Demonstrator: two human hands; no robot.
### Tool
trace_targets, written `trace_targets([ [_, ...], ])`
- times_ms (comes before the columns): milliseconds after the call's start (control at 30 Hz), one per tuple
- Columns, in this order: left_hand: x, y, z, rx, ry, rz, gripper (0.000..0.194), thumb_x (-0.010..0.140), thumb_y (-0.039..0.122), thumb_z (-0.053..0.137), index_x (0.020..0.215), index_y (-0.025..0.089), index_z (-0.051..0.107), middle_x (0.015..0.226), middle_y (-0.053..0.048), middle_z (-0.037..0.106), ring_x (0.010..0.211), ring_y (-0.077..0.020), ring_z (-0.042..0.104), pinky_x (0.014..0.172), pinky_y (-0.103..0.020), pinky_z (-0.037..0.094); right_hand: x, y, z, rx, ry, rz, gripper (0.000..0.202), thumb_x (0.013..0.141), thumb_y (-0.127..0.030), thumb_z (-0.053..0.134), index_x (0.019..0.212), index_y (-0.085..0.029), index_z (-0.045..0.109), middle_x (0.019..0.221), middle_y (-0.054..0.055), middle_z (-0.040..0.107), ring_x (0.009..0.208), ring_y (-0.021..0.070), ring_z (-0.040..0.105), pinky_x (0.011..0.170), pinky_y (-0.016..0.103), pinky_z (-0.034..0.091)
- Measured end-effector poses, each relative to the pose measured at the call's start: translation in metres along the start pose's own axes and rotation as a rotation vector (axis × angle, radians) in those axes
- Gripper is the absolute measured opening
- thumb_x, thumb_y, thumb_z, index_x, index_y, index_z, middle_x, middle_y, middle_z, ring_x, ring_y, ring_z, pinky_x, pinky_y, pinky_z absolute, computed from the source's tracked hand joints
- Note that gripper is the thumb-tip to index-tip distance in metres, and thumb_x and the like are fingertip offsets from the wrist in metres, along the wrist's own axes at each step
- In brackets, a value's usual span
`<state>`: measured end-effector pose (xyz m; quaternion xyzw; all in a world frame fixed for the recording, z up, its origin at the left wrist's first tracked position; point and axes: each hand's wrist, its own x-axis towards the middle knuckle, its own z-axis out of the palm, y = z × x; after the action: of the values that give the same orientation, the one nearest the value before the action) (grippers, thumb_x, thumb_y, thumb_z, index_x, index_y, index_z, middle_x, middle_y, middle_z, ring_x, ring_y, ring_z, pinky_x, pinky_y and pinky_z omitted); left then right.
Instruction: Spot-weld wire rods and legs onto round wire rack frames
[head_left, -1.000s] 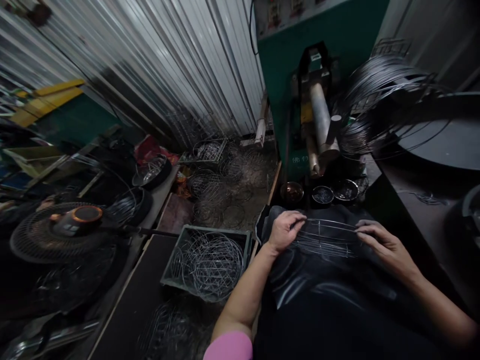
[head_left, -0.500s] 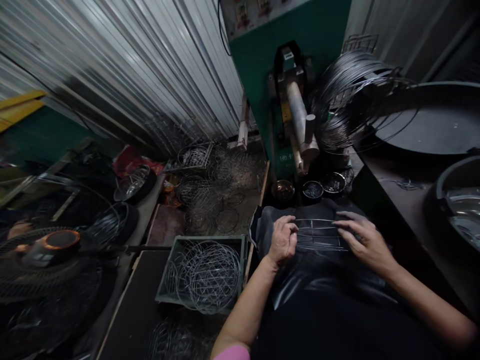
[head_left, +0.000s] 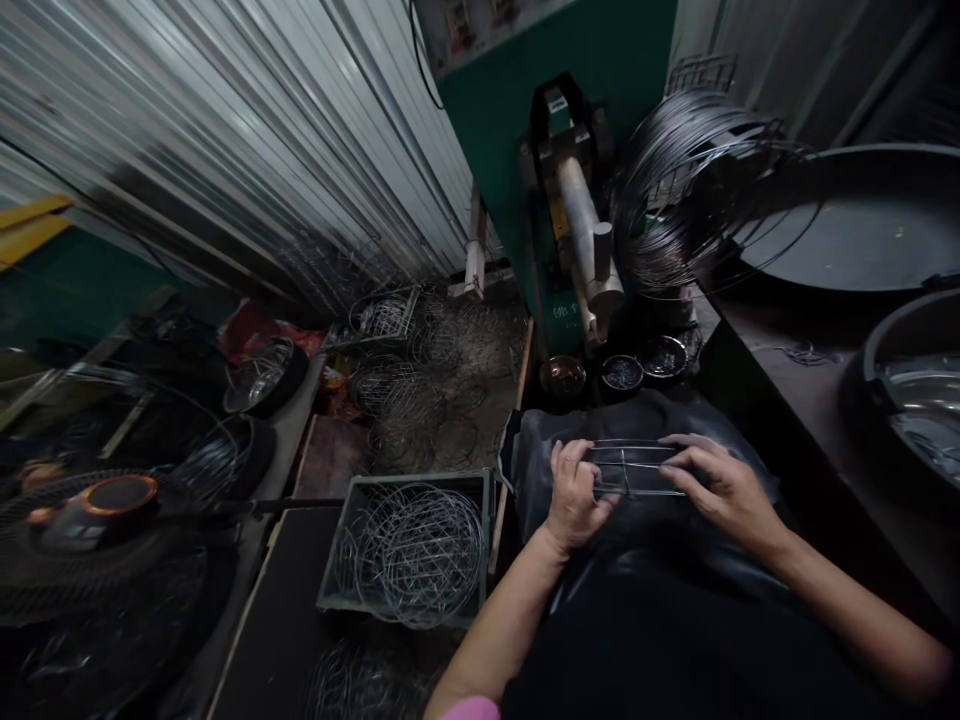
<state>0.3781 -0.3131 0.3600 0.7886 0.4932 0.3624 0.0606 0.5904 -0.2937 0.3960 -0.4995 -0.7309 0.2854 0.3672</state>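
A small frame of thin metal wires [head_left: 637,465] spans the gap between my two hands, above a dark apron [head_left: 536,445] over my lap. My left hand [head_left: 576,497] has its fingers bent round the frame's left end. Bent fingers of my right hand [head_left: 720,487] grip the right end of the same wires. A short crosspiece joins the long wires nearer the left hand. Beyond the hands stand small bowls, one coppery [head_left: 562,376] and one with small metal pieces [head_left: 622,374].
A green machine [head_left: 480,125] with a metal arm [head_left: 581,220] stands ahead. Left of my lap is a crate [head_left: 349,560] of wire rings. A wire coil [head_left: 675,150] and large round pans [head_left: 847,240] are at the right; a fan [head_left: 116,500] is far left.
My left hand has shifted slightly right and its thumb now reaches across the wires. The wire frame has turned between the hands. The camera view has moved slightly.
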Motion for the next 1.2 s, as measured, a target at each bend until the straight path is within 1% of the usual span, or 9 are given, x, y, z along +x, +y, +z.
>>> trace_targets([
  [67, -0.001, 0.001, 0.001, 0.002, -0.026, -0.006, 0.023, 0.07, 0.031, 0.063, 0.079, 0.018, 0.046, 0.113, -0.016, 0.051, 0.112, -0.0272, 0.047, 0.099, -0.053, 0.031, 0.0, -0.001, -0.001, 0.015, -0.004, 0.024, 0.02, 0.081, -0.041, 0.054, 0.074, -0.024, 0.062, 0.094, 0.005, 0.065, 0.091, 0.023, 0.06, 0.086, 0.038, 0.043],
  [167, -0.001, -0.001, -0.002, -0.002, -0.069, -0.016, 0.025, 0.071, 0.036, 0.064, 0.076, 0.018, 0.047, 0.109, -0.015, 0.053, 0.108, -0.0257, 0.049, 0.099, -0.052, 0.034, 0.003, -0.006, -0.001, 0.058, -0.003, 0.051, 0.021, 0.08, -0.042, 0.055, 0.074, -0.023, 0.062, 0.085, 0.005, 0.066, 0.084, 0.0223, 0.061, 0.081, 0.036, 0.045],
  [300, 0.007, -0.005, -0.011, -0.016, -0.026, -0.012, 0.028, 0.072, 0.042, 0.064, 0.074, 0.018, 0.048, 0.104, -0.013, 0.054, 0.103, -0.0233, 0.051, 0.099, -0.05, 0.035, 0.014, -0.012, -0.004, 0.107, -0.015, 0.054, 0.025, 0.079, -0.045, 0.055, 0.072, -0.022, 0.061, 0.083, 0.005, 0.065, 0.081, 0.0222, 0.061, 0.079, 0.036, 0.046],
  [433, 0.028, -0.013, -0.019, 0.007, -0.005, 0.029, 0.026, 0.072, 0.04, 0.064, 0.074, 0.018, 0.051, 0.106, -0.012, 0.055, 0.104, -0.0228, 0.05, 0.102, -0.051, 0.03, 0.033, -0.017, -0.011, 0.148, -0.016, 0.065, 0.032, 0.076, -0.052, 0.056, 0.07, -0.021, 0.059, 0.086, 0.006, 0.065, 0.081, 0.0229, 0.061, 0.077, 0.035, 0.047],
  [567, 0.057, -0.025, -0.021, 0.012, 0.047, 0.059, 0.031, 0.069, 0.044, 0.067, 0.072, 0.018, 0.051, 0.105, -0.011, 0.055, 0.104, -0.0225, 0.05, 0.103, -0.05, 0.029, 0.058, -0.019, -0.018, 0.181, -0.01, 0.057, 0.035, 0.075, -0.055, 0.056, 0.068, -0.021, 0.058, 0.084, 0.006, 0.064, 0.08, 0.0226, 0.06, 0.074, 0.032, 0.047],
  [700, 0.082, -0.036, -0.012, 0.0, 0.05, 0.029, 0.034, 0.065, 0.046, 0.07, 0.069, 0.018, 0.05, 0.104, -0.011, 0.056, 0.102, -0.023, 0.052, 0.101, -0.049, 0.032, 0.082, -0.011, -0.021, 0.187, 0.0, 0.053, 0.037, 0.074, -0.056, 0.056, 0.068, -0.02, 0.057, 0.076, 0.005, 0.063, 0.075, 0.0215, 0.059, 0.069, 0.031, 0.047],
  [833, 0.1, -0.051, 0.005, -0.035, 0.069, 0.009, 0.039, 0.06, 0.047, 0.073, 0.067, 0.018, 0.049, 0.102, -0.011, 0.057, 0.1, -0.0235, 0.052, 0.098, -0.049, 0.035, 0.104, 0.006, -0.018, 0.18, 0.016, 0.052, 0.04, 0.074, -0.059, 0.055, 0.069, -0.019, 0.057, 0.072, 0.004, 0.06, 0.072, 0.02, 0.057, 0.068, 0.03, 0.046],
  [967, 0.114, -0.069, 0.021, -0.041, 0.089, 0.036, 0.041, 0.059, 0.049, 0.073, 0.067, 0.017, 0.048, 0.103, -0.012, 0.056, 0.102, -0.0234, 0.051, 0.099, -0.048, 0.034, 0.12, 0.016, -0.016, 0.183, 0.013, 0.086, 0.043, 0.072, -0.061, 0.055, 0.067, -0.019, 0.056, 0.07, 0.004, 0.06, 0.07, 0.0194, 0.056, 0.065, 0.03, 0.045],
  [1200, 0.127, -0.079, 0.026, -0.012, 0.059, 0.025, 0.04, 0.061, 0.049, 0.071, 0.066, 0.017, 0.048, 0.102, -0.012, 0.056, 0.102, -0.0235, 0.052, 0.1, -0.052, 0.031, 0.133, 0.025, -0.015, 0.189, 0.001, 0.081, 0.041, 0.074, -0.059, 0.055, 0.067, -0.019, 0.056, 0.073, 0.004, 0.06, 0.071, 0.0195, 0.056, 0.065, 0.03, 0.046],
])
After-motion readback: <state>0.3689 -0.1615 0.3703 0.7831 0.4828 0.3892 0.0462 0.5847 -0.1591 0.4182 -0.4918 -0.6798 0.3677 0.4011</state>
